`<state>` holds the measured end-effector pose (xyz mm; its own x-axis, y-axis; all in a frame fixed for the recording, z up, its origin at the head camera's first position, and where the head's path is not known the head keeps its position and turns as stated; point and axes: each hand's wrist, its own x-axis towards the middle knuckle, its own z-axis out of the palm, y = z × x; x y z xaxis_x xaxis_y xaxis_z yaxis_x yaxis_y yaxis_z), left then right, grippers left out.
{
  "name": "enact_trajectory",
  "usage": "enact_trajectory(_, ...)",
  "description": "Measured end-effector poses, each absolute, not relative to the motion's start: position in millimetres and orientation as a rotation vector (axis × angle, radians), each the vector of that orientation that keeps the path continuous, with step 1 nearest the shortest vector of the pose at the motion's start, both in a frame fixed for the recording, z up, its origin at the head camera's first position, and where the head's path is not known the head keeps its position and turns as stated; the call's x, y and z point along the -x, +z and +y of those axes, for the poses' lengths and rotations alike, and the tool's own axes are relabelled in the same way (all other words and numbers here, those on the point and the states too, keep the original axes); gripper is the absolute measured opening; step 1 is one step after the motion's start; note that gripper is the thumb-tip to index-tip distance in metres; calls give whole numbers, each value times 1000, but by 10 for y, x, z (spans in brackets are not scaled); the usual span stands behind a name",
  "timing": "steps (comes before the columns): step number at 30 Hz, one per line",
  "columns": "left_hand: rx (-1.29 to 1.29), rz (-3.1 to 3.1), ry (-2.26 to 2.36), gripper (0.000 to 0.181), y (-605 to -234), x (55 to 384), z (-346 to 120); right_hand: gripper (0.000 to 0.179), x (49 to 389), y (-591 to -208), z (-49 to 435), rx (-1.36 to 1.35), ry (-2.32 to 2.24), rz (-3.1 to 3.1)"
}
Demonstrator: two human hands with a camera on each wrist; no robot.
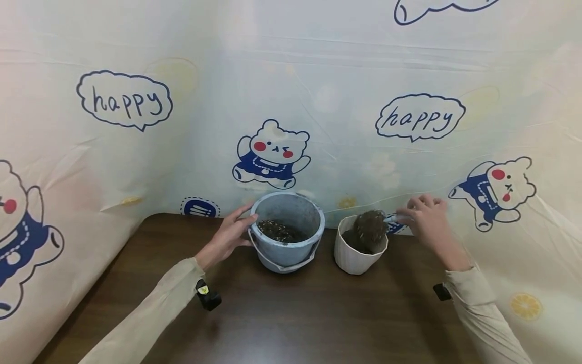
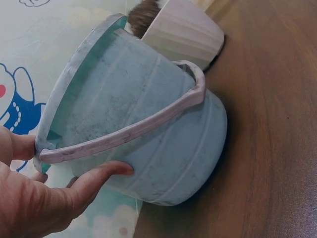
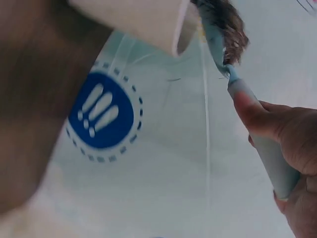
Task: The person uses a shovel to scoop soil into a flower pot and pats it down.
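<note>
My left hand (image 1: 229, 235) holds a blue plastic bucket (image 1: 277, 252) at its left side. In the left wrist view the thumb presses the bucket's wall, with the fingers at the rim beside the handle's (image 2: 129, 133) end. Dark soil (image 1: 279, 231) with white specks lies inside the bucket. My right hand (image 1: 427, 222) grips the grey-blue handle of a small garden trowel (image 3: 265, 148). Its blade carries a heap of soil (image 1: 370, 227) over the mouth of a white ribbed flowerpot (image 1: 356, 262), which has dark soil inside.
Bucket and flowerpot stand side by side near the back edge of a dark wooden table (image 1: 273, 313). Right behind them hangs a pale printed curtain (image 1: 336, 151) with cartoon bears, which also runs along both sides.
</note>
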<state>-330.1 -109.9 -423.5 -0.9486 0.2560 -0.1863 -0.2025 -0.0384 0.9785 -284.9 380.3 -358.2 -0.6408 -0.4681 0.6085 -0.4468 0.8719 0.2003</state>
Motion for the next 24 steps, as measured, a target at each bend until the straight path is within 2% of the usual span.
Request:
enact_trajectory(2,-54,1935,2058,61,-4236,3302,-1106,17,2825,-3573,3750,-675,-165,-2322)
enact_trajectory(9,-89,1949,2044,63,-4226,3288,-1104,35,2751,-3524,3655,-638,-399,-2251)
enact_trajectory(16,-95,1960,2044,63,-4192,3328,-1126,31,2728,-3485,3574,-580,-404,-2226)
enact_trajectory(24,-98,1956,2053,62,-4249,3284,-1112,20,2762,-3693,3472,-570,-450,-2152)
